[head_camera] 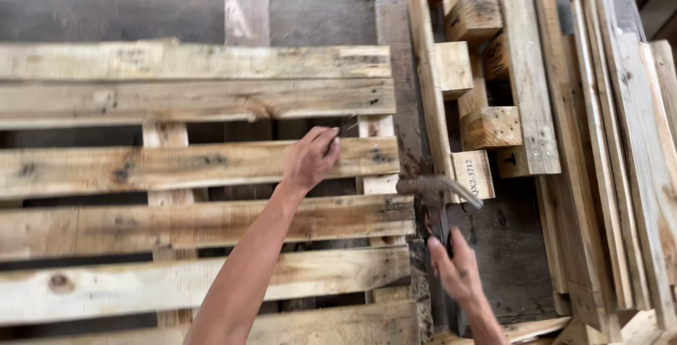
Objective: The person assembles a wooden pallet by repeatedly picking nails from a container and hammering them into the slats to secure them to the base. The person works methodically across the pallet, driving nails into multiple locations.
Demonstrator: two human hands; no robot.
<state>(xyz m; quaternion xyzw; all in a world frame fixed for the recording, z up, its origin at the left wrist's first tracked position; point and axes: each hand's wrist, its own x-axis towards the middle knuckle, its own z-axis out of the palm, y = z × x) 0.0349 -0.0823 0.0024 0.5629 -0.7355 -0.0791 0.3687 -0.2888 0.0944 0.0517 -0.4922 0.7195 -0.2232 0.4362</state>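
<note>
A wooden pallet (pixel 176 98) of pale slats fills the left and middle of the head view. My left hand (pixel 310 159) rests on the third slat (pixel 141 167) near its right end, fingers pinched together around something thin that looks like a nail; it is too small to be sure. My right hand (pixel 455 267) grips the dark handle of a rusty claw hammer (pixel 434 190). The hammer's head hovers just off the pallet's right edge, level with the gap between the third and fourth slats.
To the right lies a heap of loose planks (pixel 599 140) and short wooden blocks (pixel 491 126) on a dark surface (pixel 508 246). A grey concrete floor (pixel 141 0) shows beyond the pallet, with one small board (pixel 247 14) lying on it.
</note>
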